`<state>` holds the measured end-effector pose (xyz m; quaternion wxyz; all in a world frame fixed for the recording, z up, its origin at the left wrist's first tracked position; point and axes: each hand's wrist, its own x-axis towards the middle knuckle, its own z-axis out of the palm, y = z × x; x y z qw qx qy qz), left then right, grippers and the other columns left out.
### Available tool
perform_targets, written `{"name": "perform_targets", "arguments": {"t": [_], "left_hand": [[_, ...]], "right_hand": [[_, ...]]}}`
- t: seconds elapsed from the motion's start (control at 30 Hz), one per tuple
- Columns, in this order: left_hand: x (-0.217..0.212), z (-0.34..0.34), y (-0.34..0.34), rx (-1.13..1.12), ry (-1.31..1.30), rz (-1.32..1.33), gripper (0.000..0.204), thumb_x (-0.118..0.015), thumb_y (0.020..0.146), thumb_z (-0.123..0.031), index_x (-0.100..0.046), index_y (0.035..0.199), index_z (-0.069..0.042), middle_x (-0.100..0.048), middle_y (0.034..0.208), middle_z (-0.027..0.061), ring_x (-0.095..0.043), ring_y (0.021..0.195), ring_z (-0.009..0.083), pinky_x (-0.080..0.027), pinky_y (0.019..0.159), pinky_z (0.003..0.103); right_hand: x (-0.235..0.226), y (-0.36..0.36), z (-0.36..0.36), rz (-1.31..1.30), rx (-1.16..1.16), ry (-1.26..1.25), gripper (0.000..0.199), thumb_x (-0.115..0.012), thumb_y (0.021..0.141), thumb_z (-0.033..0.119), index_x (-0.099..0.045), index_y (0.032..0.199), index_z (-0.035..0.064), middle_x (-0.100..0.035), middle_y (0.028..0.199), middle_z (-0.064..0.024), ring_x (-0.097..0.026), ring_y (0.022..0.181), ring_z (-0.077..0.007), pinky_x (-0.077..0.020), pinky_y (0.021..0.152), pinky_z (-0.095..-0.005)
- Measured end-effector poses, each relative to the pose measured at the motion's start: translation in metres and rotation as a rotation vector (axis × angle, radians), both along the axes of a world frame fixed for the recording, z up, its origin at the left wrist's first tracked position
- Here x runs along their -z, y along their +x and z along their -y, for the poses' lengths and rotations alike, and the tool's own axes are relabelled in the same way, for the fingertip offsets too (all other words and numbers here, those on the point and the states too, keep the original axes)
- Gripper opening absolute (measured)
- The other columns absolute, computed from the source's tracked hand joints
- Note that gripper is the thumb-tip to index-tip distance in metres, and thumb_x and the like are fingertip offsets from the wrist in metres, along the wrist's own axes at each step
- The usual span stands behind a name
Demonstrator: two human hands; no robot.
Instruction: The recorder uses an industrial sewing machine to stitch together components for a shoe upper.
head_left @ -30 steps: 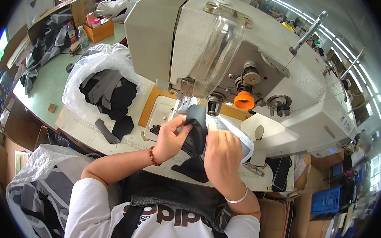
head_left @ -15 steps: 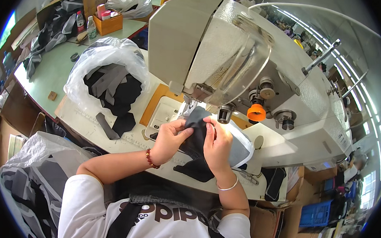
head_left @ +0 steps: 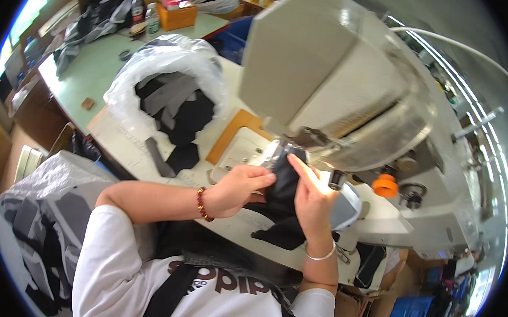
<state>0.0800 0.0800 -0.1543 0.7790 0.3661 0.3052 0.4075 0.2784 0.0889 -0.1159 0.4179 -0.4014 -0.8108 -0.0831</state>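
A black fabric piece [head_left: 285,186] lies under the head of a sewing machine [head_left: 305,74], its far end at the presser foot [head_left: 283,150]. My left hand [head_left: 237,189] pinches its left edge between thumb and fingers. My right hand [head_left: 313,200] grips the right side, with the index finger stretched along the top near the foot and the other fingers bent. Just right of that hand lies a grey-and-white piece [head_left: 347,208], partly hidden. Another black fabric piece [head_left: 284,234] lies nearer to me on the machine table [head_left: 232,227].
A clear plastic bag [head_left: 121,89] of black and grey pieces stands left of the machine, with loose pieces [head_left: 183,159] before it. Scissors [head_left: 344,254] and a dark strip [head_left: 369,267] lie at right. Another filled bag [head_left: 16,196] is at lower left.
The view has shifted, so the machine appears farther right. The fabric's far end is now at the presser foot. My right index finger has straightened onto the fabric; my left hand still pinches the edge.
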Motion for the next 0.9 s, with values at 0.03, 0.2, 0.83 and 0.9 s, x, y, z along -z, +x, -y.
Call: {"name": "perform_targets", "arguments": {"t": [0.03,0.2,0.83,0.9], "left_hand": [[-0.001,-0.001,-0.004,0.035,-0.025,-0.032,0.023,-0.059,0.11,-0.025,-0.069,0.114,-0.005,-0.069,0.107,0.0006,-0.067,0.097,0.013,-0.057,0.09,0.035],[-0.015,-0.022,-0.045,0.185,0.197,-0.211,0.024,-0.06,0.11,-0.022,-0.066,0.121,-0.002,-0.071,0.115,0.0038,-0.07,0.104,0.0154,-0.058,0.094,0.032],[0.036,-0.014,-0.24,0.465,1.158,-1.804,0.018,-0.066,0.091,-0.007,-0.065,0.109,-0.009,-0.063,0.109,0.0082,-0.064,0.111,0.0275,-0.058,0.087,0.043],[0.041,-0.016,-0.24,0.434,1.079,-1.768,0.017,-0.067,0.091,-0.009,-0.064,0.108,-0.01,-0.063,0.11,0.0088,-0.065,0.109,0.0287,-0.058,0.087,0.044]], "right_hand": [[-0.002,-0.002,0.0,-0.025,-0.038,-0.01,0.049,-0.062,0.086,-0.013,-0.078,0.124,0.0128,-0.072,0.087,-0.014,-0.062,0.065,-0.0258,-0.051,0.064,-0.036],[-0.011,-0.001,-0.004,-0.028,-0.141,-0.063,0.046,-0.06,0.085,-0.015,-0.078,0.122,0.0075,-0.05,0.07,-0.0129,-0.049,0.058,-0.0246,-0.0404,0.059,-0.0361],[-0.007,0.007,0.001,-0.014,-0.119,-0.229,0.046,-0.057,0.093,-0.015,-0.076,0.129,0.0079,-0.071,0.093,-0.0154,-0.066,0.08,-0.0263,-0.0532,0.08,-0.0335],[-0.006,0.006,0.001,-0.006,-0.109,-0.202,0.048,-0.057,0.092,-0.015,-0.076,0.128,0.0081,-0.072,0.095,-0.0163,-0.068,0.082,-0.0272,-0.0536,0.081,-0.0334]]}}
